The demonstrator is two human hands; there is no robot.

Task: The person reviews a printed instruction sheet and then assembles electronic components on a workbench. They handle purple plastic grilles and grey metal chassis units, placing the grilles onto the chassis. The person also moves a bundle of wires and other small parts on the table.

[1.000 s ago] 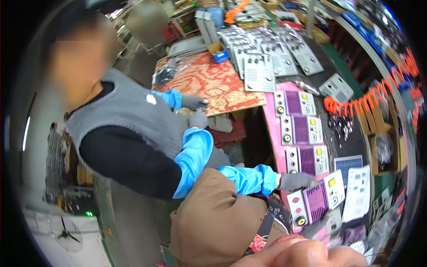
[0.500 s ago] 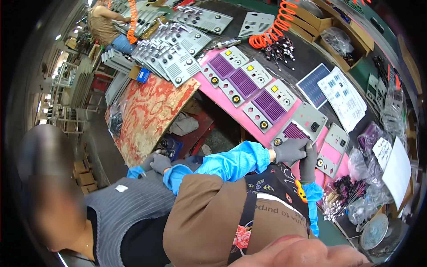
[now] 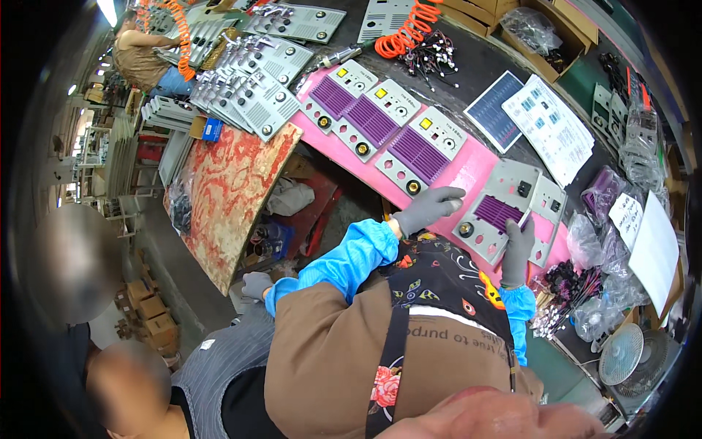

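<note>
My left hand [image 3: 431, 211], in a grey glove, is open with fingers stretched out over the pink mat [image 3: 468, 172]. It holds nothing and is apart from the panels. My right hand [image 3: 518, 256], gloved alike, grips the lower right part of a grey metal panel [image 3: 515, 175] with a purple grille [image 3: 499, 212]. Its thumb or finger lies over the grille's edge. This panel overlaps another grey panel [image 3: 547, 197] on its right. To the left lie three grey panels with purple grilles and yellow labels, the nearest being a panel [image 3: 420, 151].
Printed sheets [image 3: 552, 128] lie beyond the panels. Cable bundles [image 3: 567, 293] and plastic bags sit at right, near a fan [image 3: 621, 355]. An orange coiled hose [image 3: 409, 33] hangs above. Stacked panels [image 3: 256, 88] stand far left. A co-worker in grey stripes [image 3: 227, 358] is close on my left.
My left hand has left the panel and moved left, its fingers opening out. The panel under my right hand has shifted right, over its neighbour. A further person has come into view lower left.
</note>
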